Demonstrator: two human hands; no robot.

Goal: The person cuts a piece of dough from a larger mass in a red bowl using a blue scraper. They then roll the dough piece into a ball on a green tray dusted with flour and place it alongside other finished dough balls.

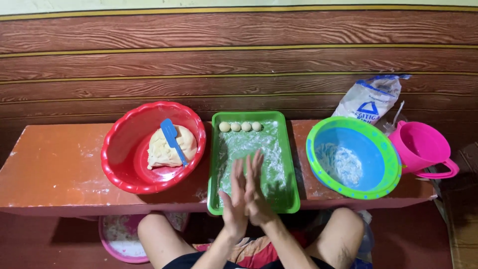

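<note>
The scene is lit evenly and quite bright, with warm, strong colours. The light seems to come from above, because the shadow falls under the front edge of the tabletop (55, 169) and the floor below is dim. The red bowl (124, 149) shows small glare spots on its rim. The picture is a little soft overall. The two hands (246, 192) look slightly blurred at the fingers. The wall lines bend near the edges.

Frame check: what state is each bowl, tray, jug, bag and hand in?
Red bowl: holds dough lump, blue spatula on it.
Green tray: floured, four dough balls along far edge.
Blue bowl: some flour inside.
Pink jug: tilted.
Flour bag: open.
Left hand, right hand: palms pressed together.
</note>
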